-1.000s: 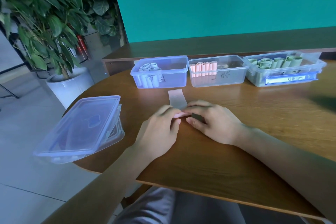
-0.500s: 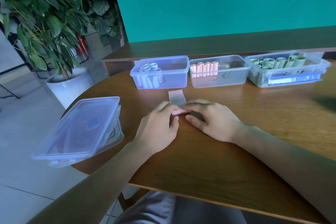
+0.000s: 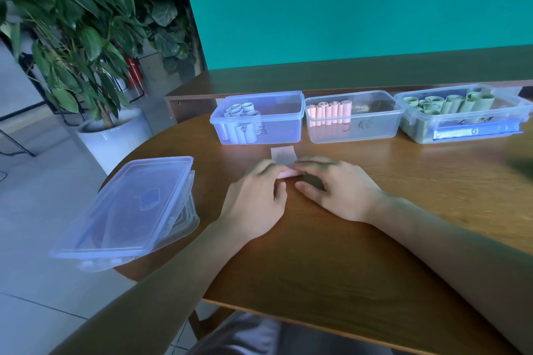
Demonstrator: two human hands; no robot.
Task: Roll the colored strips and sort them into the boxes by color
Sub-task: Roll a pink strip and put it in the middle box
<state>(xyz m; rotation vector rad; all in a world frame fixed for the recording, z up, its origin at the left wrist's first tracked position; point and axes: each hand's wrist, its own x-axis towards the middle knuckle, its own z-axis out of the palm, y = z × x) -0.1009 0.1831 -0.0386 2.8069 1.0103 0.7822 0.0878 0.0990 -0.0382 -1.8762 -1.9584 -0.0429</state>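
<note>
Lidded box (image 3: 127,210) hangs off the surface (image 3: 331,253) edge at far left. We see the left hand (image 3: 253,204), palm down, fingers curled, pinching the pink strip (image 3: 284,157) w/ the right hand (image 3: 340,190) on its rolled end; flat end lies just before the blue box (image 3: 259,118). Pink box (image 3: 353,117), green box (image 3: 461,112) further right.

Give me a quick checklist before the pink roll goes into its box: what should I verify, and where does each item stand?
1. Both hands on the pink strip: ok, left hand and right hand pinch the rolled part.
2. Strip fully rolled: not ok, a flat tail lies beyond the fingers.
3. Pink box open: ok, no lid.
4. Room in the pink box: ok, rolls fill only its left part.
5. Path to the box: ok, bare table between.
6. Roll tightness: cannot tell, fingers cover it.
</note>
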